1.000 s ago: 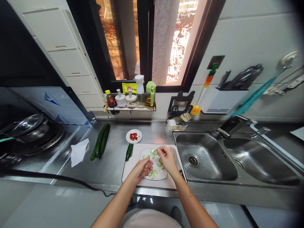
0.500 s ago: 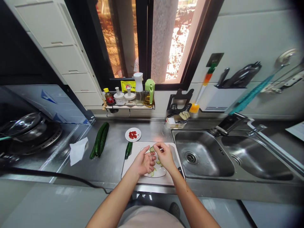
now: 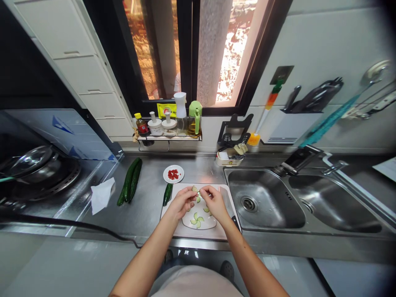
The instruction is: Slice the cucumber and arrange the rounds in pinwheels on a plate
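Observation:
Over the white plate (image 3: 209, 223), my left hand (image 3: 184, 201) pinches a thin cucumber slice (image 3: 194, 189) between thumb and fingers. My right hand (image 3: 214, 203) meets it there, its fingertips closed on a small pale-green piece that looks like cucumber slice too; the hands partly hide it. Curved cucumber slices (image 3: 197, 220) lie on the plate in a flower-like ring near its front, with several more behind. Under the plate is the white cutting board (image 3: 223, 234). A short cucumber piece (image 3: 167, 194) rests at the board's left edge.
A small white dish (image 3: 166, 175) of chopped red pieces stands behind the board. Whole cucumbers (image 3: 133, 180) and a white paper (image 3: 102, 195) lie left. A dark knife handle (image 3: 236, 223) shows at the board's right edge, beside the sink (image 3: 262, 198). A seasoning rack (image 3: 169, 139) hangs behind.
My left hand has turned from palm-up with loosely curled fingers to a pinch on the slice, and moved slightly up. The flower-like ring on the plate is now uncovered.

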{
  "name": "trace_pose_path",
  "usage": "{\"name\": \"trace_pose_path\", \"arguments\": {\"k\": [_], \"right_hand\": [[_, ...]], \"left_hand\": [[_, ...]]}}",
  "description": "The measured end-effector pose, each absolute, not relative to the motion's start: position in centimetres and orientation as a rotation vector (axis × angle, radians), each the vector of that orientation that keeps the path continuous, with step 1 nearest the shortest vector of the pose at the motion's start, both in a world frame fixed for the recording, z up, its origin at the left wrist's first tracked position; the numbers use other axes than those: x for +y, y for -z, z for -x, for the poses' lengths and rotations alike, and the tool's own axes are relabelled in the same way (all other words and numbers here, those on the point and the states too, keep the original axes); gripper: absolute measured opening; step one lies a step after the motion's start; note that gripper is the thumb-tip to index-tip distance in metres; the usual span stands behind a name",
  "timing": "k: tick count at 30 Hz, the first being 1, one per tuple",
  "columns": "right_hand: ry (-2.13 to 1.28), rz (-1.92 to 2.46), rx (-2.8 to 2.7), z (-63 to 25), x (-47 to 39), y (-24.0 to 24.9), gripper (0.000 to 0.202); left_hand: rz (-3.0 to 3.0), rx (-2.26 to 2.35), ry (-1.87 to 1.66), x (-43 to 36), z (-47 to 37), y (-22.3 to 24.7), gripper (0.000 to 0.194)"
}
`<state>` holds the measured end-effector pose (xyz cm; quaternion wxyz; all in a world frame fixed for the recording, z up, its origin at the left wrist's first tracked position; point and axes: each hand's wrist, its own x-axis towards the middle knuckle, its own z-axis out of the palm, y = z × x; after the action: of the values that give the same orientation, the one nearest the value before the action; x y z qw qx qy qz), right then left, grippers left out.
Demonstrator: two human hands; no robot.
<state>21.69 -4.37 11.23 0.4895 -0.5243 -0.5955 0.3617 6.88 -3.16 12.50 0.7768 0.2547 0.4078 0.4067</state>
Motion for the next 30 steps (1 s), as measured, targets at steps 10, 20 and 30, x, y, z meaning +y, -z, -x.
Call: {"name": "trace_pose_path", "arguments": {"k": [10,20,30], "right_hand": [[-1.124,1.252,-1.325,-21.4,-4.5,-12.2,0.029],[-1.301,1.289,-1.214,-21.3,-4.2,-12.3,0.031],[-1.26,1.26,-1.36,-21.3,-2.9,-12.2,0.032]], "left_hand": [[-0.856,0.987,-1.104,-2.9,-6.8,-12.2,0.041],[-1.052,1.008,-1.131,-2.8,-6.7,-12.6,0.034],[-1.031,1.047,-1.17,-2.5,-6.1,-11.8,0.044]]}}
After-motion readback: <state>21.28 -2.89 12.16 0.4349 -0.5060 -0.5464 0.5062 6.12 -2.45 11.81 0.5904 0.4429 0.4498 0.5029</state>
